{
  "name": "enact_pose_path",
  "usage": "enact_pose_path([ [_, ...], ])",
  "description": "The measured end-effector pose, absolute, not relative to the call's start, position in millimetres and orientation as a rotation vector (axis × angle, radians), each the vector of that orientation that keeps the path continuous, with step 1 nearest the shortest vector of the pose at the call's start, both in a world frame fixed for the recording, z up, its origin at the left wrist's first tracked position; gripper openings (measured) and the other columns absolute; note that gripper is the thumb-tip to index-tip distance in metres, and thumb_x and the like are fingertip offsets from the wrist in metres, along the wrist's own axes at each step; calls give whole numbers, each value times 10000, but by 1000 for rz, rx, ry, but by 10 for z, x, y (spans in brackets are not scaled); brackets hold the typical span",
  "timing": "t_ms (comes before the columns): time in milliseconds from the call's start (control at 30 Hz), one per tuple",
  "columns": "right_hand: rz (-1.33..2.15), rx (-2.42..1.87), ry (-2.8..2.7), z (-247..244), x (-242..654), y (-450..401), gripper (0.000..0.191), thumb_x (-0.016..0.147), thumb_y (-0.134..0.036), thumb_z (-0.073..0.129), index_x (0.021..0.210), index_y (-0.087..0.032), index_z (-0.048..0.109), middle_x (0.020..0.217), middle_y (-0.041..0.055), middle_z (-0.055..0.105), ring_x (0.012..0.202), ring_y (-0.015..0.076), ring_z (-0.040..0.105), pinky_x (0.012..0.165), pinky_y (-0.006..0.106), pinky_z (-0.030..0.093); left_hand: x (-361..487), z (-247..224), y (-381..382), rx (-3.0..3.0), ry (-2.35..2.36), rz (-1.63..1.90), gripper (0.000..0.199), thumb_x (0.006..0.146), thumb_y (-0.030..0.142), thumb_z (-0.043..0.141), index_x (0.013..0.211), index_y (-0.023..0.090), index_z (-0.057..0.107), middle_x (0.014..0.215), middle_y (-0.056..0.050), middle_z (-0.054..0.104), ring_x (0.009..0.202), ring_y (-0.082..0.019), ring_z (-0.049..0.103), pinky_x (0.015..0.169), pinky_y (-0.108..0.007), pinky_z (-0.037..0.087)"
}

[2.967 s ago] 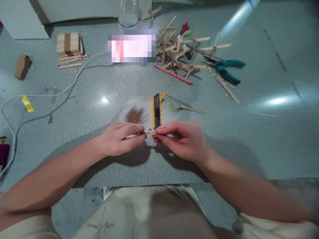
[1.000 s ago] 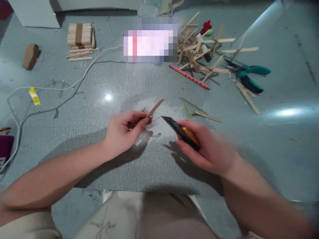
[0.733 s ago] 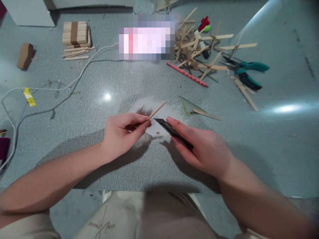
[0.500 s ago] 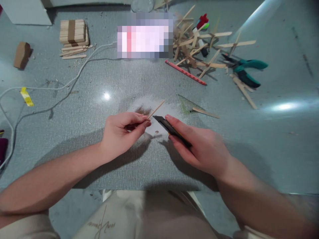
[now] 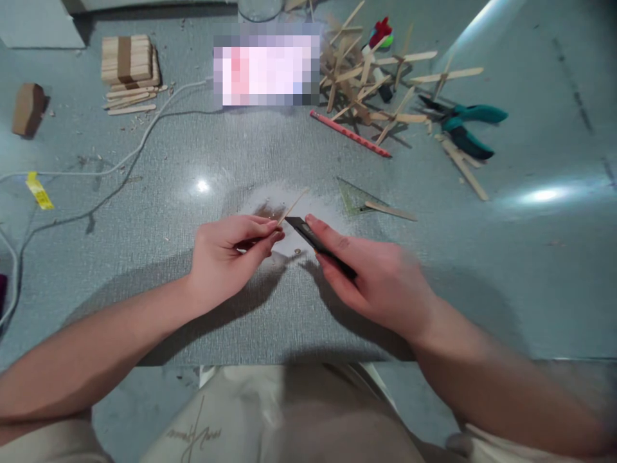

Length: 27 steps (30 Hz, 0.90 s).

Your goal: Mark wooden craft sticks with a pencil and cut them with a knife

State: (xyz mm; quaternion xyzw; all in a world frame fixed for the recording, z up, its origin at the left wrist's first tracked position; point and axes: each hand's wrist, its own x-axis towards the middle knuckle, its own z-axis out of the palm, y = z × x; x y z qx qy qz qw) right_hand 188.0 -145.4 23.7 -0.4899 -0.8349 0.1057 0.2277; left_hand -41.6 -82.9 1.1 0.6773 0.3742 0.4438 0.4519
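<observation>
Between thumb and fingers, my left hand (image 5: 231, 254) pinches a thin wooden stick (image 5: 295, 204), whose free end points up and to the right. My right hand (image 5: 380, 276) is wrapped round a black utility knife (image 5: 321, 245), its index finger stretched along the top. The knife's dark blade tip is close beside the stick, near my left fingertips; whether it touches I cannot tell. Pale dust and small shavings lie on the table under both hands.
Bundled craft sticks (image 5: 126, 61) lie at the back left. Joined stick pieces (image 5: 361, 77), a red pencil (image 5: 351, 134) and teal-handled pliers (image 5: 470, 125) are at the back right. A clear set square (image 5: 354, 196) lies ahead of my right hand. A white cable (image 5: 144, 145) crosses the left side.
The whole view has shifted, so things on the table appear slightly further left. Both hands keep their grips, the knife tip still beside the stick.
</observation>
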Motion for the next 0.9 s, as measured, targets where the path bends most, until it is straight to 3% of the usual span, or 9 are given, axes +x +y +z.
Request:
enact_pose_path([
  [267,501,-1423,-2195,286,1836,-1457,488,1045,-217,499,1531,-172,509,739,-4,750,529,140,610,584,257,518,-429,-44,-839,1613,912,1092,79,911,231,778,934,299,811,1009,-19,821,861,-177,799,675,-296,685],
  [500,537,-1453,-2158,260,1808,-1477,500,1044,-231,492,1541,-179,503,693,-17,714,494,130,553,564,258,485,-404,-21,-835,1550,904,1095,39,911,266,791,930,289,815,993,-24,818,838,-171,796,605,-263,677],
  [900,719,-1458,-2040,257,1742,-1493,523,1022,-226,499,1544,-189,501,631,-65,633,434,109,464,538,243,484,-401,-3,-806,1592,869,1158,101,879,176,810,891,276,815,947,-2,828,758,-128,787,622,-212,678],
])
